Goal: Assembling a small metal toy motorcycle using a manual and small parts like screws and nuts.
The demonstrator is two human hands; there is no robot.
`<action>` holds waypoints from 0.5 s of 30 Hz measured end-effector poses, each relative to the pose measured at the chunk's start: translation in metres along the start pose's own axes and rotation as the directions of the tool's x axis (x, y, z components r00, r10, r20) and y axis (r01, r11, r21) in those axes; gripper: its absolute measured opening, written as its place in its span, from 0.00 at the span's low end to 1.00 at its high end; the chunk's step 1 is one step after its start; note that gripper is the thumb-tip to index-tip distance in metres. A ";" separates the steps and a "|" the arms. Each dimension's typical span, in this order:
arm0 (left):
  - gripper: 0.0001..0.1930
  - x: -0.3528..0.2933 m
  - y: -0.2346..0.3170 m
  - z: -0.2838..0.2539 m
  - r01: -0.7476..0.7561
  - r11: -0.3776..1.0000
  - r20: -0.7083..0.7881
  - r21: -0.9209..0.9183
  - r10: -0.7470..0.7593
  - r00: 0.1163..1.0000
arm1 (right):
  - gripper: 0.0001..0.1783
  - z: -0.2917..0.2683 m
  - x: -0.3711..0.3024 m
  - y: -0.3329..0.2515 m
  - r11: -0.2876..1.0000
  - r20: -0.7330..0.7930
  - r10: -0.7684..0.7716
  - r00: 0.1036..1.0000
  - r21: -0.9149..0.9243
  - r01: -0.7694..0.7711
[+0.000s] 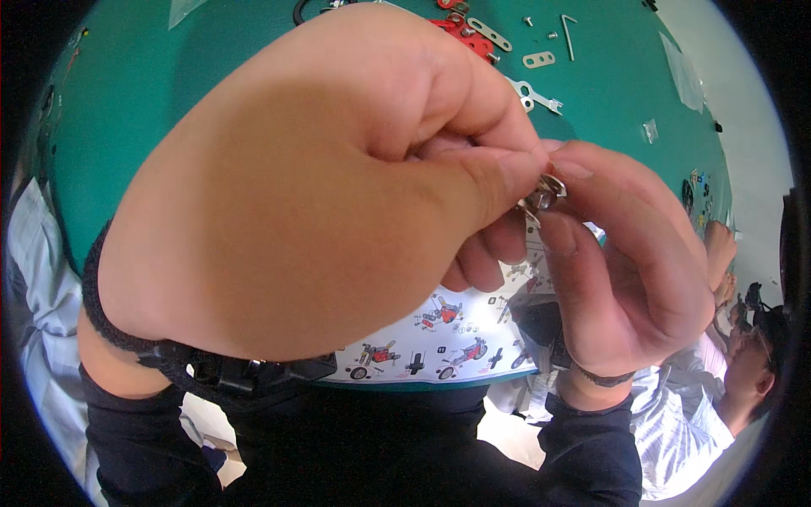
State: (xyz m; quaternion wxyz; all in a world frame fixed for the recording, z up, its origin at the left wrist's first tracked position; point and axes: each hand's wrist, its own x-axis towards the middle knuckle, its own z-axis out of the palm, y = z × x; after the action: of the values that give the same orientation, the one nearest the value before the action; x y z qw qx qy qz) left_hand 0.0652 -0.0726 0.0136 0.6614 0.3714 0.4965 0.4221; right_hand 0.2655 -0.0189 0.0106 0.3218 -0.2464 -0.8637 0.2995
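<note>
Small silver metal fitting (545, 200) is right of ctr, btwn the fingertips of both hands, clear of the table; a shiny rounded bit shows in its middle, exact shape partly hidden.

L hand (329, 186) fills the ctr & left of frame: thumb & index tips pressed together, pinching the fitting's upper-left side; other fingers curled under, partly hidden. R hand (634, 262), right of ctr: thumb below, index above, tips a bit apart w/ the fitting btwn them; other fingers bent, partly hidden behind.

Below the hands, lower ctr: printed instruction sheet (456, 336) w/ small motorbike assembly pics, on the green tabletop (608, 93). Top ctr-right: red metal parts (473, 40), long perforated strip (490, 35) next to them, short three-hole strip (539, 59), L-shaped hex key (569, 38), 2 loose screws nearby (552, 35), & flat silver wrench (547, 102) just above the fingers. Upper right: clear plastic bag (681, 74), smaller clear packet (650, 131) below it. Black band (114, 300) on L wrist. Lower right: another person in a striped shirt (683, 439).
</note>
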 end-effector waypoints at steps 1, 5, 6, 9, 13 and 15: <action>0.09 0.001 -0.001 -0.001 -0.004 0.999 0.017 -0.048 0.005 1.000 | 0.13 0.001 -0.001 -0.001 1.000 -0.014 0.023 1.000 0.018 -0.022; 0.10 -0.002 -0.002 -0.001 0.015 0.997 0.001 -0.070 -0.015 1.000 | 0.13 0.000 0.001 -0.001 1.000 0.004 -0.006 1.000 -0.011 0.006; 0.10 -0.001 -0.002 -0.001 0.014 0.997 0.002 -0.071 -0.014 1.000 | 0.13 -0.001 0.002 0.000 1.000 0.004 -0.006 1.000 -0.013 0.006; 0.10 -0.001 0.003 0.000 0.040 0.995 0.008 -0.096 -0.039 0.999 | 0.13 -0.002 0.002 0.001 0.998 0.012 -0.042 0.999 -0.035 0.042; 0.10 -0.001 0.004 0.002 0.038 0.998 -0.023 0.047 -0.037 0.999 | 0.13 -0.002 0.000 0.000 1.000 -0.005 -0.023 1.000 -0.011 0.023; 0.10 -0.001 0.000 0.002 0.023 0.998 -0.022 -0.062 -0.025 0.999 | 0.13 -0.002 0.000 0.001 1.000 -0.003 -0.019 1.000 -0.005 0.019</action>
State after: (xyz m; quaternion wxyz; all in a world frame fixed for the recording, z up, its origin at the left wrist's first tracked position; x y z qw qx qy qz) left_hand 0.0673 -0.0741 0.0145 0.6718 0.3399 0.4953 0.4334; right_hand 0.2672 -0.0174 0.0108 0.3255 -0.2394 -0.8663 0.2936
